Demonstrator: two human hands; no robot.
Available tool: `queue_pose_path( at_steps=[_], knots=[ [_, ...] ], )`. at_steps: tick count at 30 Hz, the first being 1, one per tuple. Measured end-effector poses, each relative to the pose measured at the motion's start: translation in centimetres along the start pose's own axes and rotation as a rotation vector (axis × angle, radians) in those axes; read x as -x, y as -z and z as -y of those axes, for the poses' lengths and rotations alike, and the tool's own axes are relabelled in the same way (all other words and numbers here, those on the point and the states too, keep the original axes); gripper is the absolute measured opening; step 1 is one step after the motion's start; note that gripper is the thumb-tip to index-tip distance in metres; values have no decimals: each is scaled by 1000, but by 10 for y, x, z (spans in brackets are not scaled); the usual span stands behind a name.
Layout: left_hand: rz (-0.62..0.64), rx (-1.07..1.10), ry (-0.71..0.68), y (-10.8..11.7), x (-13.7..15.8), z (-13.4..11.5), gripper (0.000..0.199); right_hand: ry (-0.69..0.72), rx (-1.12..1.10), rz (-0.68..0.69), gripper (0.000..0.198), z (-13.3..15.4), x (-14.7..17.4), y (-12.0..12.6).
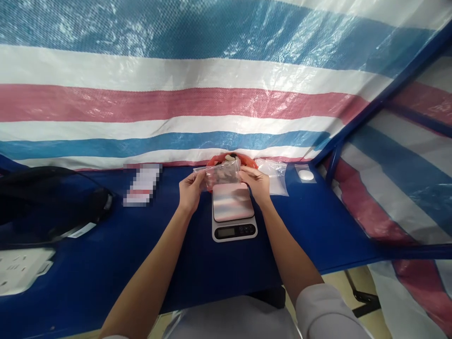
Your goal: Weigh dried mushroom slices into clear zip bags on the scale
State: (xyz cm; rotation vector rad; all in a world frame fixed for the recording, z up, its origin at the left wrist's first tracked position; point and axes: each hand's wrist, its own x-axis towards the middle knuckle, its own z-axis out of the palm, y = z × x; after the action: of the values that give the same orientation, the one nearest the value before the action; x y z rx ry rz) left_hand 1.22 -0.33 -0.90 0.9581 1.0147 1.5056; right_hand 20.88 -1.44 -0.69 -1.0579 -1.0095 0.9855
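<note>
Between my two hands a clear plastic bag (223, 173) is stretched out, and the red bowl behind shows through it. My left hand (190, 189) pinches the bag's left end, fingers closed. At the other end my right hand (257, 183) grips the bag with thumb and fingers. Just below the bag lies a kitchen scale (233, 207) with a shiny metal plate; I cannot read its display. The red bowl (252, 160) stands behind, holding pale and dark pieces, and is partly hidden by the bag and my hands.
Right of my right hand lie more clear plastic bags (278, 181) and a small bag with a white oval item (305, 175). A blurred-out packet (143, 185), a black bag-like item (52, 202) and a white power strip (24, 269) are on the left. Striped sheeting (176, 103) rises behind.
</note>
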Motion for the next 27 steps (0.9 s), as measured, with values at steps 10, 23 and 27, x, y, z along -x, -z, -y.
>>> queue_pose_path(
  at_steps=[10,23,27],
  knots=[
    [26,35,-17,10,6,5,35,31,91,-9,36,-8,5,12],
    [19,43,68,12,10,5,40,65,156,23,33,-16,5,21],
    [-25,57,76,15,6,8,36,67,173,22,31,-17,4,21]
  ],
)
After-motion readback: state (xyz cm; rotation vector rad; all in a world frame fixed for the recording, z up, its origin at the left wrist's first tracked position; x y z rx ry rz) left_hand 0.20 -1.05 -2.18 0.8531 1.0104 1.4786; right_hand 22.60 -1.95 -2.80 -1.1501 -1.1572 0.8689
